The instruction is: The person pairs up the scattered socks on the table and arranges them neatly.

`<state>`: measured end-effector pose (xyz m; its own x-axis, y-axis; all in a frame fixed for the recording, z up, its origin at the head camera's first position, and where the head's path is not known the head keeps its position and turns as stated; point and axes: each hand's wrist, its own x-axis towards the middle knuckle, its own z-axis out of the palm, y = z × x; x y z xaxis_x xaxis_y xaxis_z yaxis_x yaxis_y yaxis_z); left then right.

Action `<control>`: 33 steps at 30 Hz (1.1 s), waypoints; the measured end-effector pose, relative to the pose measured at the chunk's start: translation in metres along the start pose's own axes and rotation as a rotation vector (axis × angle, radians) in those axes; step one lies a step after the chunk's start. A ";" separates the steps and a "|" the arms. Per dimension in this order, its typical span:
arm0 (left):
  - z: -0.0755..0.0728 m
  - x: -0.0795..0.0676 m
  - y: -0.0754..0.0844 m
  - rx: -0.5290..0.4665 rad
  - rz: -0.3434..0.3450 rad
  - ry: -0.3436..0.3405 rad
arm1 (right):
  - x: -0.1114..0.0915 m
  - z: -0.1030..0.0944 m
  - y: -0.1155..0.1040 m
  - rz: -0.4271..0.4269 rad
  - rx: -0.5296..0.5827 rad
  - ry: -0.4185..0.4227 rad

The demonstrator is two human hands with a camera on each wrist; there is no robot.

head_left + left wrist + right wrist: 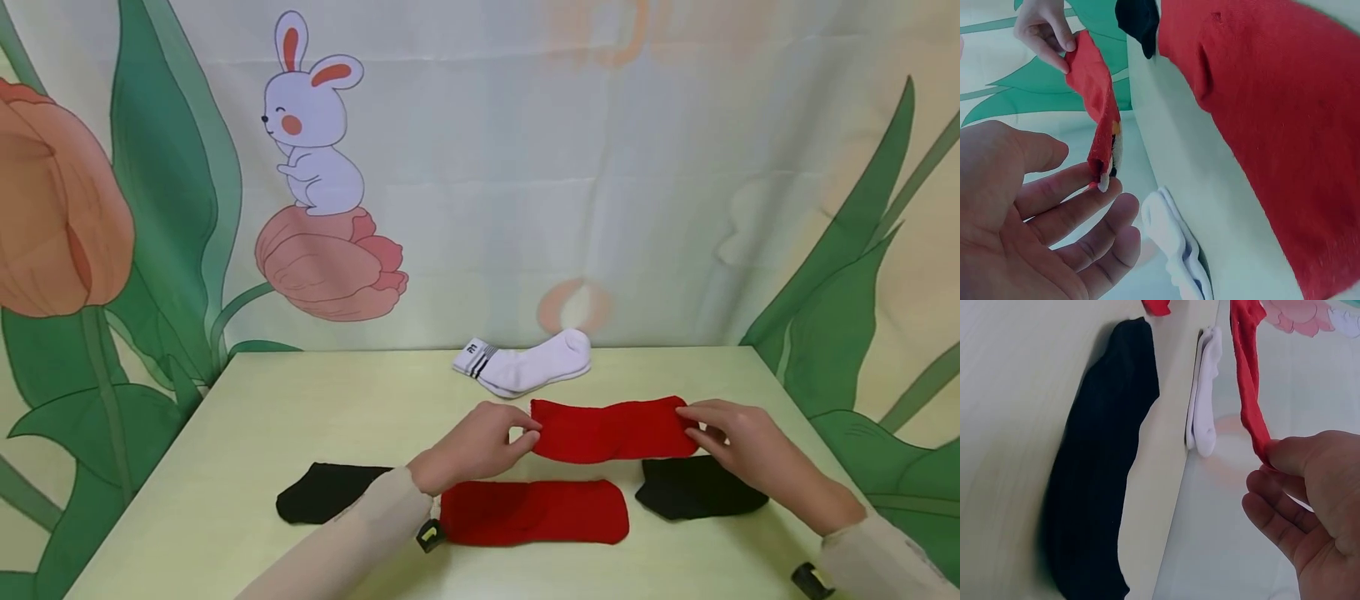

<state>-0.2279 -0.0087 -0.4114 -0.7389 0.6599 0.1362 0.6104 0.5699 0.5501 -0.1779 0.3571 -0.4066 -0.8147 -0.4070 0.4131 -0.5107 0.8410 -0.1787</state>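
Note:
A red sock [607, 429] is stretched level above the table between both hands. Its right end is pinched between the thumb and fingers of my right hand [738, 433], as the right wrist view also shows. At its left end is my left hand [487, 442]; in the left wrist view the sock's edge [1102, 165] lies against the fingers, while the thumb stands apart from it. White, black and yellow bits show along that edge. Below, a second red sock [536, 512] lies flat on the table, partly behind the left sleeve.
One black sock [322, 493] lies at the left, partly covered by the left forearm. Another black sock [697, 490] is at the right, beneath the right hand. A folded white pair of socks [532, 364] with dark stripes lies by the table's [247, 433] back edge, before a printed curtain [480, 167].

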 end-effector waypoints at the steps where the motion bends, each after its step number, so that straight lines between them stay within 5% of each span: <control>1: -0.002 -0.002 0.000 -0.002 -0.004 -0.001 | 0.000 0.000 -0.001 -0.004 0.002 -0.002; 14: -0.018 -0.027 -0.004 -0.024 -0.085 -0.023 | 0.006 0.006 -0.017 -0.106 -0.005 0.008; 25: -0.022 -0.049 -0.011 -0.009 -0.092 0.009 | 0.010 0.010 -0.036 -0.072 0.023 -0.072; 33: -0.029 -0.064 -0.014 -0.005 -0.134 0.004 | 0.010 0.013 -0.050 -0.136 0.051 -0.048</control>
<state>-0.1974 -0.0733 -0.4039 -0.8148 0.5761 0.0643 0.5048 0.6506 0.5673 -0.1639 0.3061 -0.4050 -0.7488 -0.5332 0.3938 -0.6293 0.7583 -0.1699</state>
